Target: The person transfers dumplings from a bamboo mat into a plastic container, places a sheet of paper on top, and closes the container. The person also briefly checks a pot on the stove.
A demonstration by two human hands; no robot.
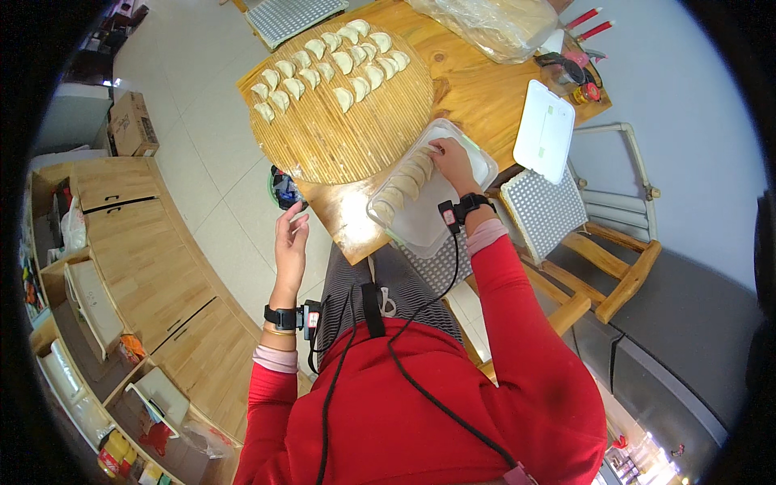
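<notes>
My right hand (pixel 451 160) reaches into a clear plastic food container (pixel 485 168) near the table's front corner. Its fingertips pinch the far end of a row of raw dumplings (pixel 411 176), which overlap along the container's left side; the hand partly covers the end dumpling. Raised in the air left of the table corner, my left hand (pixel 292 245) has its fingers apart and holds nothing. Past the container lies a round slatted board (pixel 309 142) with several rows of dumplings (pixel 342 62) on its far half and flour specks on its surface.
A white lid (pixel 545 130) overhangs the wooden table's (pixel 473 91) right edge. Behind it are a glass jar (pixel 561 76), a small red-lidded jar (pixel 585 93) and a large plastic bag (pixel 491 24). Chairs with dotted covers (pixel 542 209) stand close by. Cabinets (pixel 145 254) line the left.
</notes>
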